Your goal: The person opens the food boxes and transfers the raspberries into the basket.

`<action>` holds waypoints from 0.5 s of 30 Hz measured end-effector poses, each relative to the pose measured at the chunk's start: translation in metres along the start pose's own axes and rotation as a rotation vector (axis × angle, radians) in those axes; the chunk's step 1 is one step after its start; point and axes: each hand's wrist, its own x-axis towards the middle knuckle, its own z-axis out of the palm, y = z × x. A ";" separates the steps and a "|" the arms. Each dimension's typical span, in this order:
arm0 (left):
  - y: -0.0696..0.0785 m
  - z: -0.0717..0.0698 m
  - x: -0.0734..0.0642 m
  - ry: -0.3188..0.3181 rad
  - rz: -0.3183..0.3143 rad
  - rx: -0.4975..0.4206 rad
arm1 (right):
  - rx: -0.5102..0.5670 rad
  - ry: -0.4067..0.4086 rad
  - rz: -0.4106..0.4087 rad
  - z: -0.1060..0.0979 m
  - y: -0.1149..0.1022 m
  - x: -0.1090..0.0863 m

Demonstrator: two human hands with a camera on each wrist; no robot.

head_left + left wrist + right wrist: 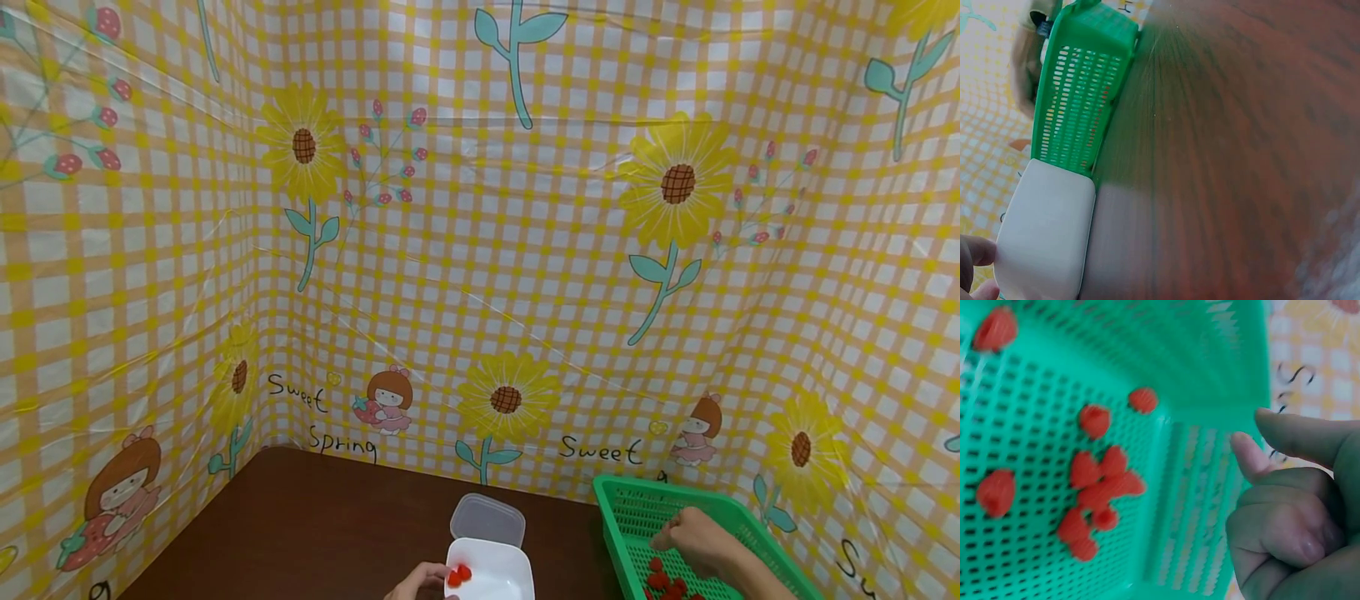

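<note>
My left hand (420,582) holds the left rim of a white plastic box (510,575), its fingertips on the edge. Inside the box, near those fingers, lie two small red berry-shaped pieces (459,575). Over the green basket (613,533) hangs my right hand (693,533). In the right wrist view its thumb and forefinger reach out with a gap between the tips, while the other fingers are curled; nothing shows in its grasp. Several red berry-shaped pieces (1094,420) lie loosely on the basket floor, some bunched together.
Behind the box, a translucent lid (487,521) lies on the dark brown table (337,517). Checked cloth (480,275) with printed sunflowers hangs on the left, back and right. The slotted basket stands right of the box, close to the cloth.
</note>
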 end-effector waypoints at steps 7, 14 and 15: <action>0.002 0.000 0.000 -0.003 -0.026 0.003 | 0.029 0.073 -0.037 0.019 -0.039 -0.005; 0.000 -0.002 0.000 -0.067 -0.010 -0.040 | 0.052 0.049 -0.082 0.038 -0.067 -0.002; -0.001 -0.003 0.000 -0.080 -0.007 -0.049 | 0.058 0.042 -0.083 0.042 -0.070 -0.002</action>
